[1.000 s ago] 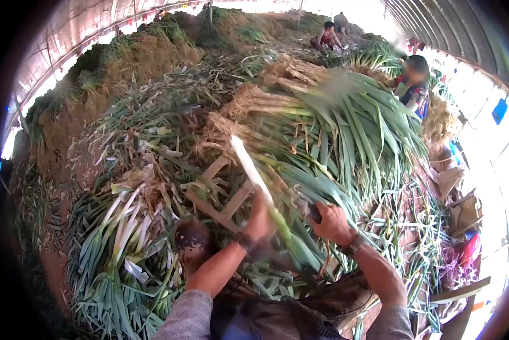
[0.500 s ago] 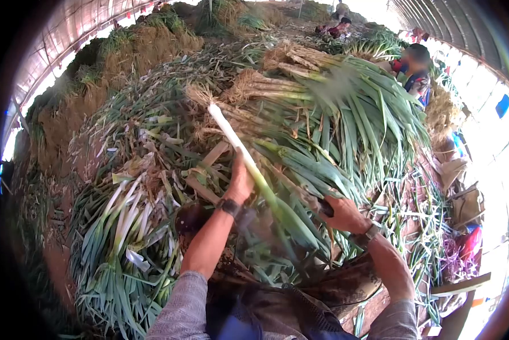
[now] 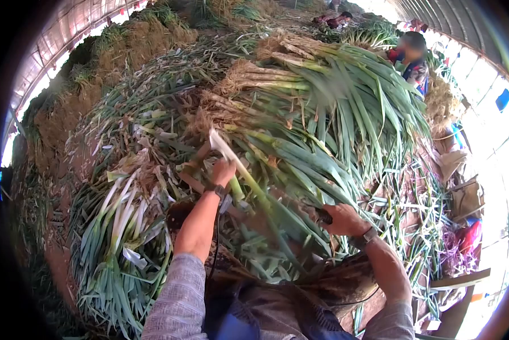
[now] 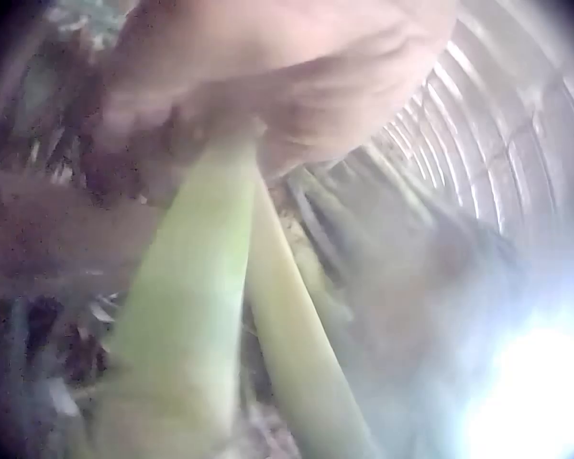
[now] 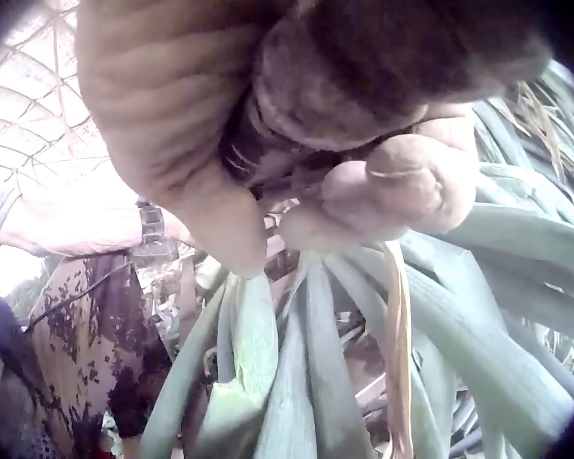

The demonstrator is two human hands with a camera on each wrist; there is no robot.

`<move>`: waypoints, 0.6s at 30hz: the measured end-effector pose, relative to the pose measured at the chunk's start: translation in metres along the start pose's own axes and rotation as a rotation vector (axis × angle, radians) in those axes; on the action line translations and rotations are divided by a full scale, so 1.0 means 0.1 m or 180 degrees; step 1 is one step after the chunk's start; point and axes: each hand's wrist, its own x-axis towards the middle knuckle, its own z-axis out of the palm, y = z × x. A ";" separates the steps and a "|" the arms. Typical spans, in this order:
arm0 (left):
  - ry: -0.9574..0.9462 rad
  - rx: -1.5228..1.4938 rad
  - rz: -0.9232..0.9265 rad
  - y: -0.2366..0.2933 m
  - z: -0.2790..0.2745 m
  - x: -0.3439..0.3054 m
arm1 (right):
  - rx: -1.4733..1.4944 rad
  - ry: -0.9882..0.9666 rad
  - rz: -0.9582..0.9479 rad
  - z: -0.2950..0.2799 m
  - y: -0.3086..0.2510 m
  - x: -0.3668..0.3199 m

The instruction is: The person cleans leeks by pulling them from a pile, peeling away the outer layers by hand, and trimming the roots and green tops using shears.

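Observation:
In the head view my left hand (image 3: 223, 172) grips a leek (image 3: 257, 192) near its white end, which points up and left, its green part slanting down to the right. Two pale green lengths spread below my left hand (image 4: 277, 76) in the left wrist view: a wide stalk (image 4: 187, 306) and a narrower strip (image 4: 301, 349). My right hand (image 3: 345, 220) curls round a dark handle (image 3: 324, 215), beside the leek's leaves; what extends from the handle is blurred. Close up, my right hand (image 5: 373, 182) has its fingers round that handle (image 5: 316, 72), above green leaves (image 5: 292, 392).
A large pile of rooted leeks (image 3: 345, 107) lies ahead and right. Pale-stemmed leeks (image 3: 121, 212) lie at left. Wooden bars (image 3: 195, 170) show near my left hand. Leaf scraps (image 3: 130, 102) cover the ground. A person (image 3: 411, 59) sits at upper right.
The leek's white end has moved lower, and my left hand has shifted slightly left and up. Two lengths now spread apart below that hand. My right hand has moved little, still holding the handle.

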 end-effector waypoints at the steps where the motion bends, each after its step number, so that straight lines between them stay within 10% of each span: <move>1: 0.0830 0.1177 0.0402 -0.05 0.04 -0.05 | -0.0067 -0.0063 0.0040 0.00 -0.02 0.01; 3: 0.1840 0.1300 0.0978 0.34 -0.14 -0.35 | -0.0165 -0.0229 0.0146 0.01 -0.05 -0.01; 7: -0.0565 0.0003 0.0289 0.59 -0.16 -0.78 | -0.0071 -0.0102 0.0028 0.06 0.07 0.00; 13: -0.0003 -0.1383 -0.0313 0.21 0.18 -0.76 | 0.0121 -0.0488 0.0084 -0.01 -0.07 0.09; 18: -0.0726 -0.3317 -0.1442 0.50 -0.02 -0.80 | 0.0177 0.0109 0.0016 0.07 -0.02 0.23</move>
